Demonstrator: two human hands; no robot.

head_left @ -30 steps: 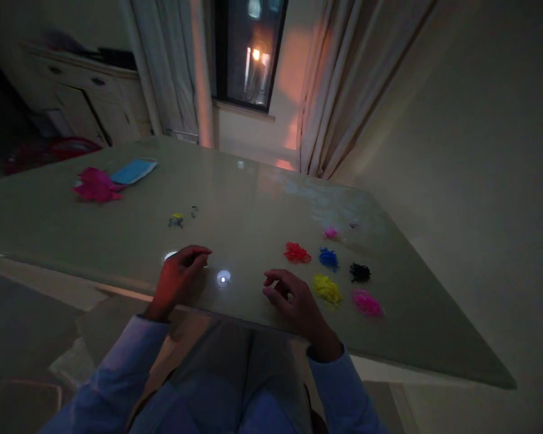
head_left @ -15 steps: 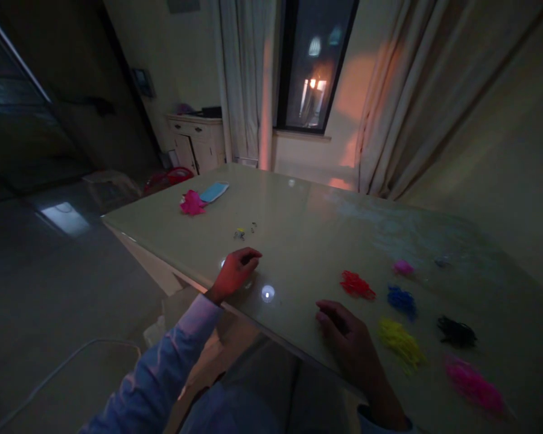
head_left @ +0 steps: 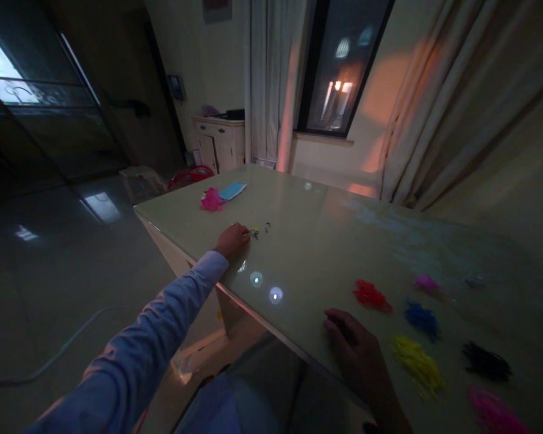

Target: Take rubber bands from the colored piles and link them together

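Observation:
My left hand (head_left: 233,240) reaches out over the left part of the table, palm down. Its fingertips are drawn together at a small cluster of dark and yellow bits (head_left: 254,232); whatever is between them is too small to make out. A couple of tiny dark pieces (head_left: 267,226) lie just right of the cluster. My right hand (head_left: 350,340) rests by the table's near edge, loosely curled, thumb and forefinger slightly apart and nothing between them. Nearest to it are a red heap of thin strands or bands (head_left: 371,296) and a yellow heap (head_left: 418,364).
Blue (head_left: 422,320), black (head_left: 486,361) and pink (head_left: 495,411) heaps lie farther right, with a small pink bundle (head_left: 426,283) behind. A crumpled pink thing (head_left: 212,199) and a light-blue flat object (head_left: 232,190) sit at the table's far left. The glossy table (head_left: 317,241) reflects lamps.
My left hand has moved forward and left to the small cluster, its fingers closing there. My right hand stays by the edge. The view has turned slightly left.

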